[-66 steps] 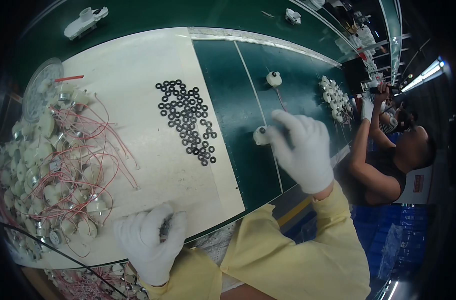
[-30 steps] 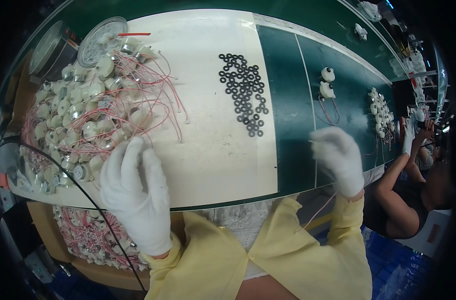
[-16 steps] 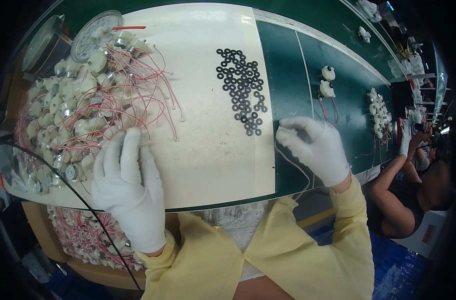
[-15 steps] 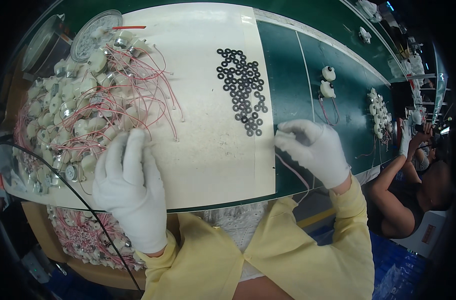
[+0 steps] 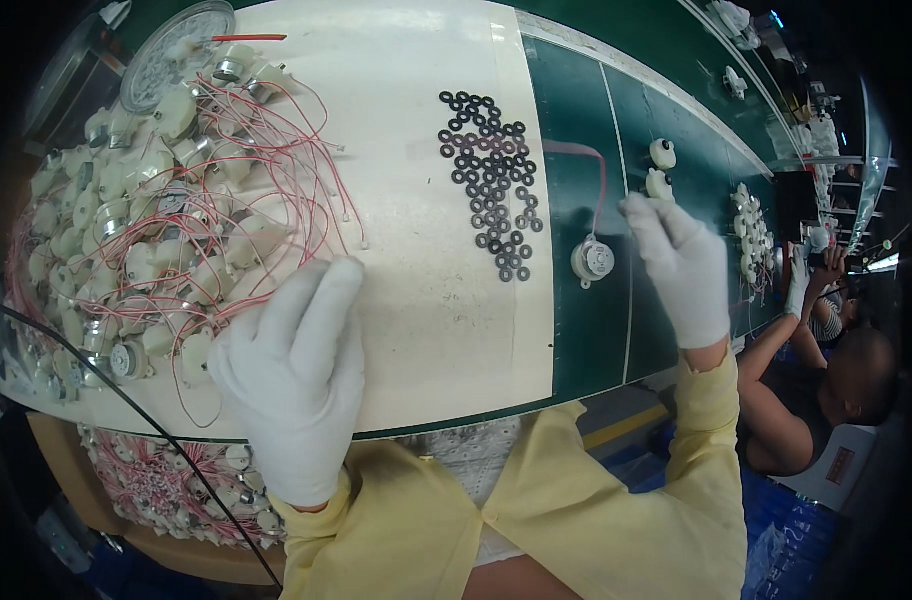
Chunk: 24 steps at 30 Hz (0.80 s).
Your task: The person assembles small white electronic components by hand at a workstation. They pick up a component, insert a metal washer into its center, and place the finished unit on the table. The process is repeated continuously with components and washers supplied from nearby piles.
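Observation:
My left hand (image 5: 296,375), in a white glove, is over the near right edge of a heap of small motors (image 5: 141,255) with red and white wires. Its fingers are stretched out and spread, the tips beside the loose wires; the thumb side is partly hidden. A round silver motor (image 5: 593,260) is over the green mat, its pinkish wire arcing up and left, blurred. Just right of it is my white-gloved right hand (image 5: 681,270), fingers bent but apart, nothing visible in them. Its fingertips are close to a cream motor (image 5: 659,184), partly covering it.
Many black rings (image 5: 488,165) lie on the cream board (image 5: 406,330). Another cream motor (image 5: 662,152) stands farther back; a cluster of motors (image 5: 751,235) is at right. A clear round dish (image 5: 176,55) stands far left, a box of wired motors (image 5: 166,480) below. A person (image 5: 826,380) sits at right.
My right hand has moved right and away from the silver motor, which now shows over the mat, its wire swung up and left. My left hand has shifted slightly right, its fingers spreading.

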Motion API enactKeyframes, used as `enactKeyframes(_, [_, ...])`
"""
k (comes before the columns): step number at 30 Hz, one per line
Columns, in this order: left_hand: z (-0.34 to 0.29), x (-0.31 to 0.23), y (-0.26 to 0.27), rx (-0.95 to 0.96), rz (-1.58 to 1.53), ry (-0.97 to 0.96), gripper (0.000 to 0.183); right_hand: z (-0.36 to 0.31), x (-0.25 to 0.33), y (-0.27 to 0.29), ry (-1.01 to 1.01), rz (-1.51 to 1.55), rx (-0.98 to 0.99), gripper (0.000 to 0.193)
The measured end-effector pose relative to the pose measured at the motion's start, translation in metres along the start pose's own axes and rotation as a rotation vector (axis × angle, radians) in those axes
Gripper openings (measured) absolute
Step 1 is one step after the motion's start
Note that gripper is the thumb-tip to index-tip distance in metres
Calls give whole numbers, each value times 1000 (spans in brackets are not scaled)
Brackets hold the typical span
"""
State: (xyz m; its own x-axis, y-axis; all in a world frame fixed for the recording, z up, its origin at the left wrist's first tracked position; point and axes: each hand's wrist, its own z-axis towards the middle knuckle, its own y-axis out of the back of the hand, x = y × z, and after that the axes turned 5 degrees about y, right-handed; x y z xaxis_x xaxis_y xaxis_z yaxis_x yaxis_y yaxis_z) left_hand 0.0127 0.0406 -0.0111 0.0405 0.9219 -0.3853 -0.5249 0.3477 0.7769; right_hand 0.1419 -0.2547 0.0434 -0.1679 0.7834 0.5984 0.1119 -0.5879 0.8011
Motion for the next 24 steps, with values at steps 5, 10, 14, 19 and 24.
enactKeyframes(5, [1,1,-3,16,3,2,49,-6,30,-5,150,-270,290,30])
enactKeyframes(10, [-1,2,-4,12,-25,8,50,-6,27,1,757,-725,391,23])
enactKeyframes(14, [-1,2,-3,18,-3,4,49,-10,18,16,879,-712,413,38])
enactKeyframes(19, [0,3,-5,7,-13,-16,51,-9,14,26,760,-452,367,43])
enactKeyframes(24, [0,3,-4,14,-8,-8,51,-17,22,3,333,-337,258,39])
